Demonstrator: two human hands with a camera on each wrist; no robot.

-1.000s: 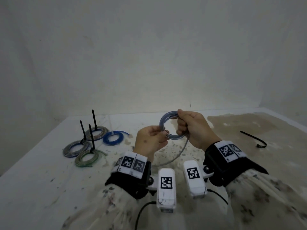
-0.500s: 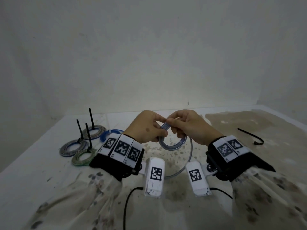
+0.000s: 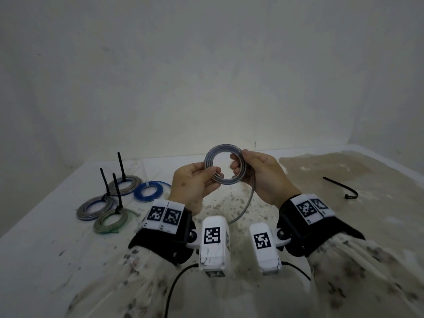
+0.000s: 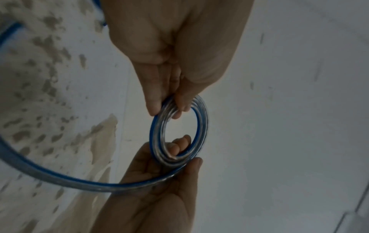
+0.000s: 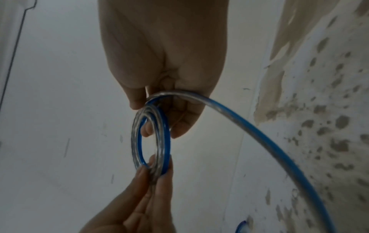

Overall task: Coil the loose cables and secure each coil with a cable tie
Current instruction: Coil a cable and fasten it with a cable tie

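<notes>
A clear cable with a blue stripe is wound into a small coil (image 3: 223, 146) (image 4: 202, 126) (image 5: 136, 141), held upright above the table between both hands. My left hand (image 3: 195, 182) (image 4: 169, 108) pinches the coil's lower left edge between thumb and fingers. My right hand (image 3: 259, 173) (image 5: 159, 119) grips the right edge, with fingertips through the ring. The loose tail (image 3: 246, 203) (image 4: 60, 179) (image 5: 259, 134) leaves the coil at my right hand and curves down toward the wrist cameras. One black cable tie (image 3: 341, 188) lies loose on the table at the right.
Three coils (image 3: 125, 185) (image 3: 95, 207) (image 3: 112, 220) with black ties standing upright lie on the white table at the left. A blue coil (image 3: 148, 191) lies beside them. A brown stained patch (image 3: 344, 161) covers the right of the table. A wall stands close behind.
Both hands lifted the coil higher. My left hand came off the top of the ring and now pinches its lower left edge. The hanging tail looks shorter.
</notes>
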